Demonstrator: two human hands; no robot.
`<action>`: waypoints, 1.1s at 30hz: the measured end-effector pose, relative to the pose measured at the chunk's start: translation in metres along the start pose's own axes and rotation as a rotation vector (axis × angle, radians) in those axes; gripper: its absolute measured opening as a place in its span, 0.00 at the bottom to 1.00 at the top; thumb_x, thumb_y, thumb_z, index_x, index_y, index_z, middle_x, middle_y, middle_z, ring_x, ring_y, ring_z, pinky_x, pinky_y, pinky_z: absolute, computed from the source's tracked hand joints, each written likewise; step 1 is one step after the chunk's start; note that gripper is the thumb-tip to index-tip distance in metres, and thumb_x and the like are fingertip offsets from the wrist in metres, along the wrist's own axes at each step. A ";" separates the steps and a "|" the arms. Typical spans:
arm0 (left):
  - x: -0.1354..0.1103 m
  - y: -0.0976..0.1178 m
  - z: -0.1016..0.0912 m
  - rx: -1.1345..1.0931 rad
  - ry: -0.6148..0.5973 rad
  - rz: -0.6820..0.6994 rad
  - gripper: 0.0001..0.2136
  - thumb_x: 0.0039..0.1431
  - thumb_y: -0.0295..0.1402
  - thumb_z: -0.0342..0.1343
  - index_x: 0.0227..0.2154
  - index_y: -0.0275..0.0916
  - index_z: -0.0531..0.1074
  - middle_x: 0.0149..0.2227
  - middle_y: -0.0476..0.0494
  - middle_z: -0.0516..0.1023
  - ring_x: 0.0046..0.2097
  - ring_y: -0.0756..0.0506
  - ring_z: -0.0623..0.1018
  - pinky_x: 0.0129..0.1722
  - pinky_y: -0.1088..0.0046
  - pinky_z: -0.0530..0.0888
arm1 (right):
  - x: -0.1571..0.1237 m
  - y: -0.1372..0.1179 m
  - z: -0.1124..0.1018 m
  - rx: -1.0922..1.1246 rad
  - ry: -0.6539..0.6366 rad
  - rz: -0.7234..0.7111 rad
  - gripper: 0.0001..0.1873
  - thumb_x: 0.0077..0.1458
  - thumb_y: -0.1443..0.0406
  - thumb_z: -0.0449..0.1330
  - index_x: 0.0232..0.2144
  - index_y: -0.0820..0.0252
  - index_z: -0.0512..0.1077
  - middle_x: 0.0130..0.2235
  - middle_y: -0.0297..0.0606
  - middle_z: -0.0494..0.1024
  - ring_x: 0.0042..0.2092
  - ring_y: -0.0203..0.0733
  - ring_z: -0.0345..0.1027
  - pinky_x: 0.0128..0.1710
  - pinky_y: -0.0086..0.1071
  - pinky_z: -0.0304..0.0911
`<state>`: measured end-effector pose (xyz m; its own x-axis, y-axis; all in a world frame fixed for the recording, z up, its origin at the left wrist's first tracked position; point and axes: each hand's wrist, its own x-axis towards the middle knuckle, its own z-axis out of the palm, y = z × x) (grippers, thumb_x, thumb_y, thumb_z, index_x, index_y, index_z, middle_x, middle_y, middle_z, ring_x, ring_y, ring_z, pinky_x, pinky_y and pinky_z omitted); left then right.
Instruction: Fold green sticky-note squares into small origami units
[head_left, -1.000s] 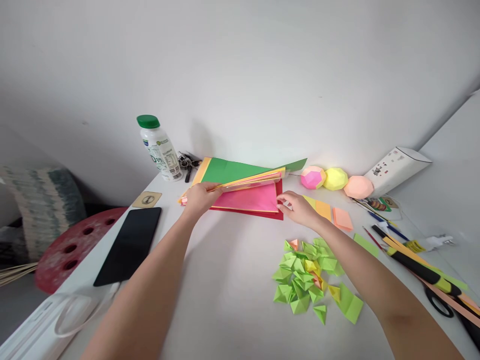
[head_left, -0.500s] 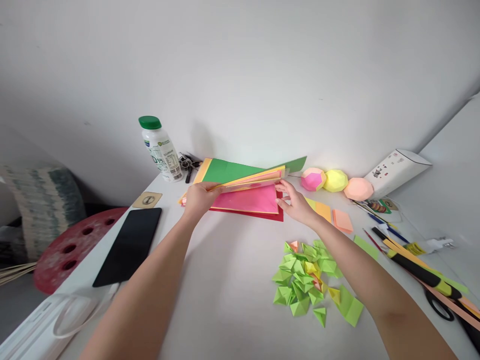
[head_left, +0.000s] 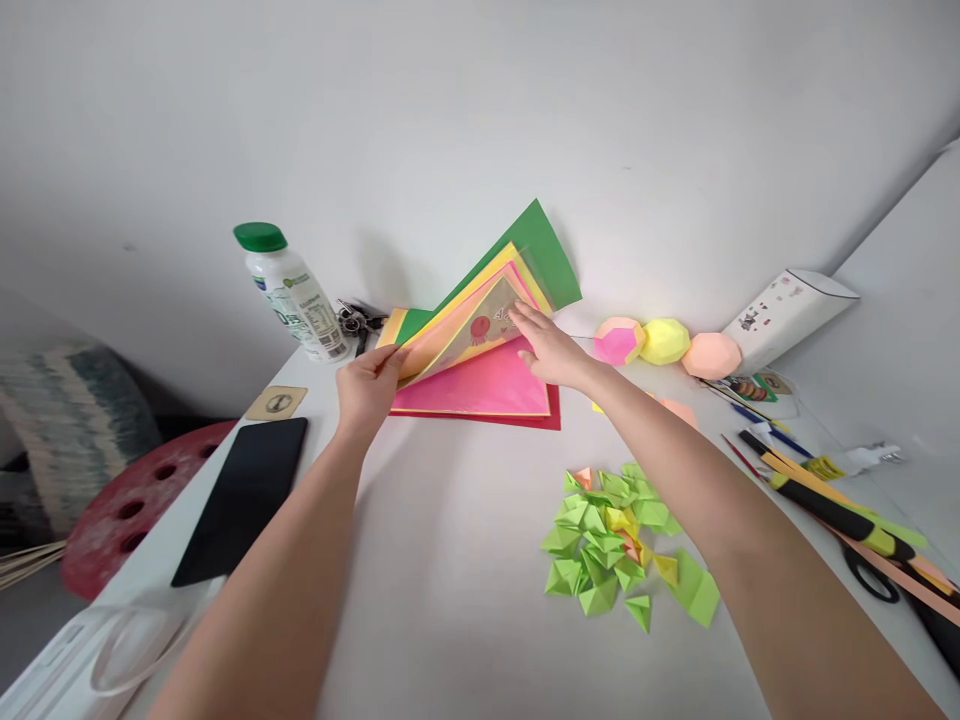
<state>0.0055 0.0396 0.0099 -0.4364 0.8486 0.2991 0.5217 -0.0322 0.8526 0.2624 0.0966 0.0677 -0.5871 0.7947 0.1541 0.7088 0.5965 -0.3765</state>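
My left hand pinches the left edge of a sheaf of coloured paper sheets near the wall. The lifted sheets are yellow, pink and peach, with a green sheet standing up behind them. On the front one is a clear sleeve or cover with a small red printed figure. My right hand lies against the raised right part of this sleeve, its fingers stretched out. Below the lifted sheets, a bright pink sheet lies flat, with a red edge showing under it.
Folded green paper pieces are heaped front right. Faceted paper balls line the wall beside a white box. At left stand a bottle and a dark tablet. Pens and scissors lie far right.
The sheets have been tilted up at the right, exposing the printed figure and more of the pink sheet below. My right hand has moved up and left along with them.
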 end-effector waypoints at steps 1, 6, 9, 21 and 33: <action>0.000 0.000 0.000 0.004 0.000 0.002 0.16 0.52 0.41 0.53 0.39 0.37 0.77 0.36 0.44 0.80 0.39 0.43 0.76 0.40 0.72 0.71 | 0.001 -0.001 0.001 -0.013 -0.003 0.003 0.37 0.52 0.71 0.52 0.62 0.57 0.45 0.65 0.38 0.38 0.65 0.47 0.32 0.61 0.45 0.42; -0.001 0.004 -0.005 0.053 -0.079 -0.001 0.19 0.53 0.43 0.50 0.41 0.36 0.75 0.40 0.43 0.78 0.42 0.42 0.75 0.42 0.72 0.70 | 0.004 0.000 0.007 -0.061 0.015 -0.023 0.37 0.53 0.68 0.55 0.62 0.52 0.44 0.65 0.38 0.37 0.64 0.52 0.34 0.58 0.49 0.50; 0.000 0.003 -0.008 0.103 -0.178 0.057 0.25 0.50 0.47 0.52 0.47 0.35 0.69 0.44 0.41 0.76 0.45 0.41 0.74 0.43 0.71 0.69 | 0.010 0.003 0.010 -0.119 0.025 -0.034 0.35 0.53 0.67 0.55 0.61 0.50 0.47 0.65 0.37 0.36 0.64 0.56 0.36 0.53 0.49 0.58; 0.004 -0.003 -0.007 0.427 -0.048 0.269 0.15 0.56 0.37 0.45 0.41 0.38 0.71 0.33 0.41 0.75 0.36 0.42 0.73 0.34 0.70 0.66 | 0.029 0.002 0.020 -0.302 0.219 -0.015 0.32 0.53 0.68 0.57 0.59 0.53 0.51 0.65 0.38 0.34 0.58 0.66 0.45 0.42 0.54 0.64; 0.010 0.001 -0.013 0.074 -0.171 -0.052 0.16 0.51 0.40 0.48 0.35 0.37 0.75 0.31 0.47 0.75 0.34 0.45 0.72 0.31 0.75 0.67 | 0.011 -0.002 0.019 -0.196 0.236 0.022 0.37 0.52 0.69 0.54 0.61 0.63 0.43 0.62 0.52 0.45 0.60 0.63 0.44 0.48 0.54 0.61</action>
<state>-0.0077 0.0414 0.0191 -0.3363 0.9258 0.1725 0.5571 0.0479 0.8291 0.2476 0.1022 0.0530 -0.4800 0.7982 0.3639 0.7958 0.5708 -0.2022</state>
